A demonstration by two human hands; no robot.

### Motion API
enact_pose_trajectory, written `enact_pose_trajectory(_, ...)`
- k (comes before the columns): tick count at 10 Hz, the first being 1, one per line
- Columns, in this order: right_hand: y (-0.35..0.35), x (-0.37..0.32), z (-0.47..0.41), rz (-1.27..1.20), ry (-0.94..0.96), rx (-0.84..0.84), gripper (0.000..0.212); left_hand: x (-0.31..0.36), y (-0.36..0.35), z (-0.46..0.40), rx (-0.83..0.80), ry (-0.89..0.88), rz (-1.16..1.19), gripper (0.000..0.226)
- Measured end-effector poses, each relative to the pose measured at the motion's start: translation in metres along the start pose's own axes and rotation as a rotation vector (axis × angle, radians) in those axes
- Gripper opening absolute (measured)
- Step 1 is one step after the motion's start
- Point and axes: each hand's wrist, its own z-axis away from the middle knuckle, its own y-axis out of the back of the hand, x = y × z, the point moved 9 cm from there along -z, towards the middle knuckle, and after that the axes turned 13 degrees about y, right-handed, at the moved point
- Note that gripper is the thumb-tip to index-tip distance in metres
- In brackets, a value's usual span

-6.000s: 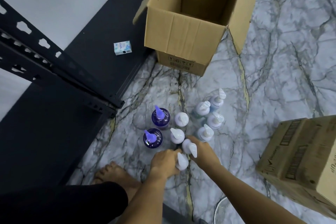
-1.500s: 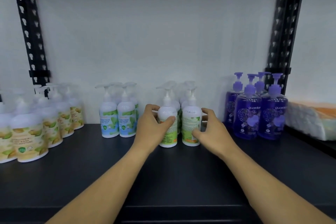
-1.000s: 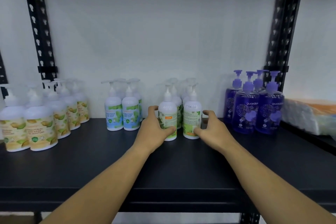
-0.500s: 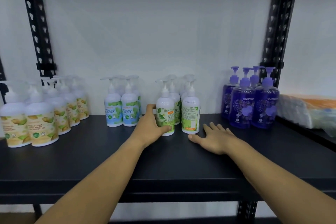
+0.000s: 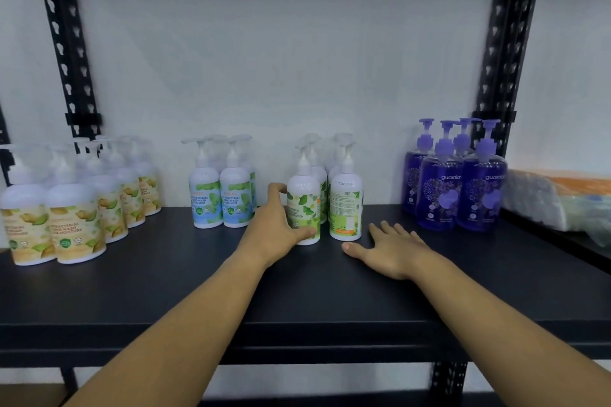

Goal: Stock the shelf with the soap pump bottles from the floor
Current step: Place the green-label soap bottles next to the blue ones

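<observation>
On the black shelf stand groups of white pump bottles. My left hand wraps around the front-left green-label bottle, which stands upright on the shelf. Beside it stands a second green-label bottle, turned with its back label forward, with more of the same behind. My right hand lies flat and open on the shelf, just right of and in front of that bottle, holding nothing.
Blue-label bottles stand to the left, yellow-label bottles at the far left, purple bottles to the right. A plastic-wrapped bundle lies at the far right. Black perforated uprights flank the white back wall.
My right hand has let go of the right green-label bottle and dropped flat onto the shelf. My left hand stays on the left bottle, which has turned so its front label faces forward.
</observation>
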Motion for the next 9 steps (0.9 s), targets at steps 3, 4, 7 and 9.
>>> enact_pose_trajectory(3,0.0,0.001,0.001,-0.006,0.001,0.004,0.097,0.007,-0.001,0.004,0.008,-0.045,0.0,0.082)
enact_pose_trajectory(4,0.0,0.0,0.001,-0.001,0.001,0.006,0.097,0.01,0.003,0.007,0.018,-0.07,-0.005,0.081)
enact_pose_trajectory(7,0.001,0.0,0.001,-0.002,0.003,0.008,0.096,0.016,-0.005,0.002,0.076,-0.084,-0.087,0.09)
enact_pose_trajectory(9,0.0,0.0,0.001,-0.008,-0.001,0.004,0.097,0.018,-0.005,0.002,0.054,-0.124,-0.102,0.089)
